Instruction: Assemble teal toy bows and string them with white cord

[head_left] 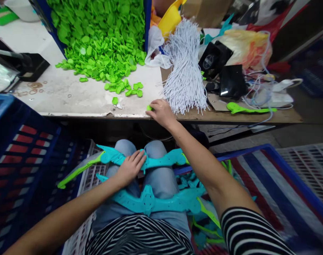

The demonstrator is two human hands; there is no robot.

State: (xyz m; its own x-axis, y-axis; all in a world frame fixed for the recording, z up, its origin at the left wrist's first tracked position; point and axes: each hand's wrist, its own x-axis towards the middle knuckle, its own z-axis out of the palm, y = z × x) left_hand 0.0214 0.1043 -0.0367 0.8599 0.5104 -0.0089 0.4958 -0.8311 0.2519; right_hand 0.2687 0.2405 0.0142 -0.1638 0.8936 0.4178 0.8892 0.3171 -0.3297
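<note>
Across my knees lies a teal toy bow (160, 162) with bright green limb ends. My left hand (132, 166) rests over its middle, fingers curled onto the grip area. A second teal toy bow (161, 204) lies nearer my waist, touched by neither hand. At the table's front edge my right hand (161, 111) pinches a small green plastic piece (149, 107), partly hidden by the fingers. Left of that hand, a similar green piece (115, 101) lies alone on the table. A big heap of such green pieces (105, 46) spills from a tipped blue crate (147, 24).
A bundle of white strings (186, 67) lies right of my right hand. Black boxes (233, 81), cables and a green limb part (250, 108) follow farther right. Blue crates stand at my left (39, 141) and right (270, 148); teal bow parts lie low at right.
</note>
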